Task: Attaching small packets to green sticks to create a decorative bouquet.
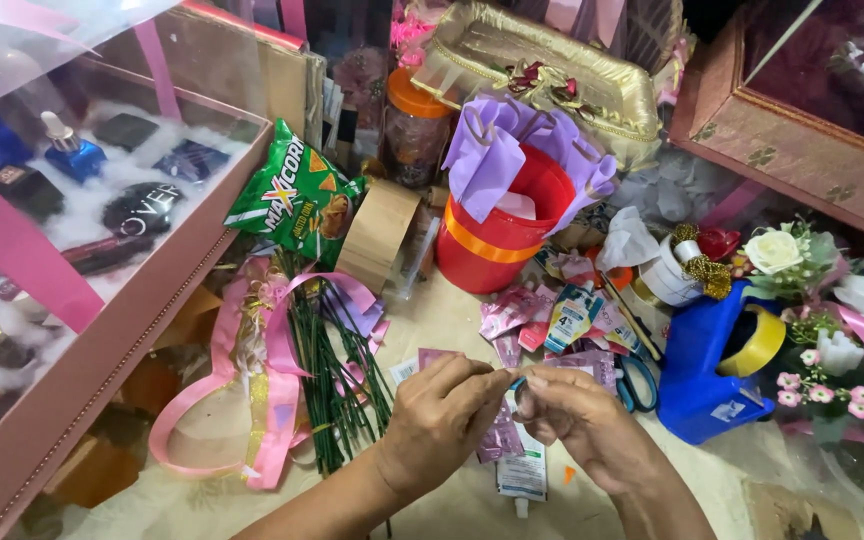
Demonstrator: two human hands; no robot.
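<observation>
Both hands are meeting low in the middle of the cluttered surface. The left hand (440,412) is curling nearly closed, thumb and forefinger pinching something small at their tips (too small to tell what it is). The right hand (580,420) is also mostly closed, its fingertips pressing in against the same spot, and a bit of clear, shiny material (524,398) is showing between the two; a sliver of blue is peeking out right there.

Just under the hands, small pink sachets (500,436) and a white tube (524,476) are lying flat. Blue-handled scissors (638,384) are resting just beside the right hand, and a blue tape dispenser (704,378) with a yellow roll is standing beyond them. To the left, green stems (330,378) and pink ribbon (214,400) are crowding in near the left wrist. A red bucket (500,232) with purple wrapping is sitting farther back, well apart.

The pink display box (102,352) is walling off the left edge, and flowers (810,300) are hemming in the right. The only bare patch is lying close in front, around the forearms.
</observation>
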